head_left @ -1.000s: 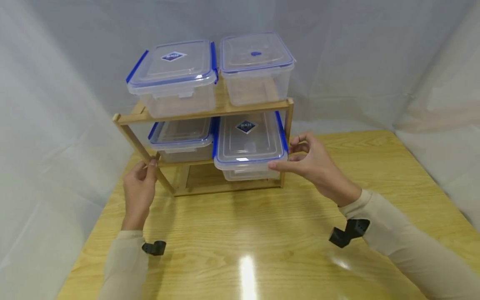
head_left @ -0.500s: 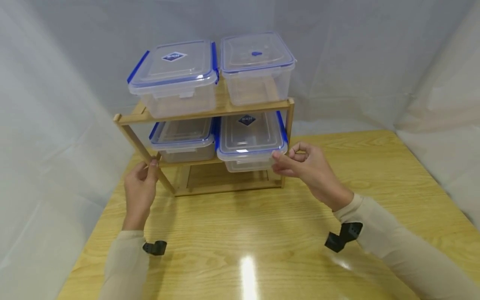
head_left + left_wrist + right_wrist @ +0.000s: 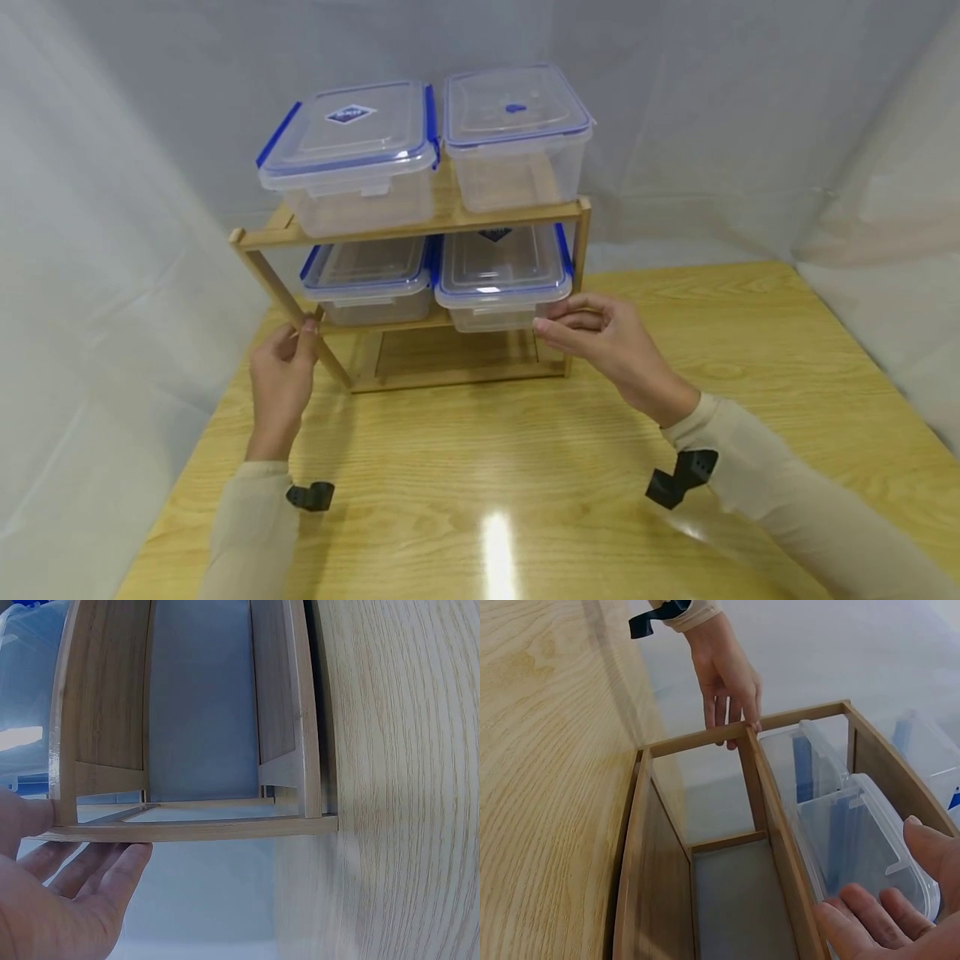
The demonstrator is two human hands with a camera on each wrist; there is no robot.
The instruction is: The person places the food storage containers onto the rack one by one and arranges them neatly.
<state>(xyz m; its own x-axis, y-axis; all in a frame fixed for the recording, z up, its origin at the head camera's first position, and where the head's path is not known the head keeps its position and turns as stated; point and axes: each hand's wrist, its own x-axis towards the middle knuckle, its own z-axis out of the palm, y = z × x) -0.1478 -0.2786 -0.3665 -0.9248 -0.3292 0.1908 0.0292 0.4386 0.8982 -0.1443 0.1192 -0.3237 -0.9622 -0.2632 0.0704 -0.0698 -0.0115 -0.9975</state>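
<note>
A wooden rack point(image 3: 420, 382) holds clear lidded food containers with blue trim. My left hand point(image 3: 282, 375) grips the rack's left front post where the middle shelf meets it, thumb on the front, fingers behind, as the left wrist view shows. My right hand point(image 3: 611, 350) is at the front right corner of the middle shelf's right container point(image 3: 502, 287), its fingers loosely bent and the thumb apart from them. In the right wrist view that hand point(image 3: 900, 907) is not wrapped round the container point(image 3: 862, 847). Whether its fingertips touch the container, I cannot tell. The middle shelf's left container point(image 3: 367, 283) stands beside it.
Two more containers, a left one point(image 3: 345, 158) and a right one point(image 3: 517, 137), stand on the top shelf. The rack's bottom level lies close above the wooden table point(image 3: 420, 475). Pale sheeting point(image 3: 712, 125) hangs behind and at both sides.
The middle shelf's right container has slid back, deeper into the rack. My right hand has shifted slightly left and down at its corner. The left hand has stayed on the post.
</note>
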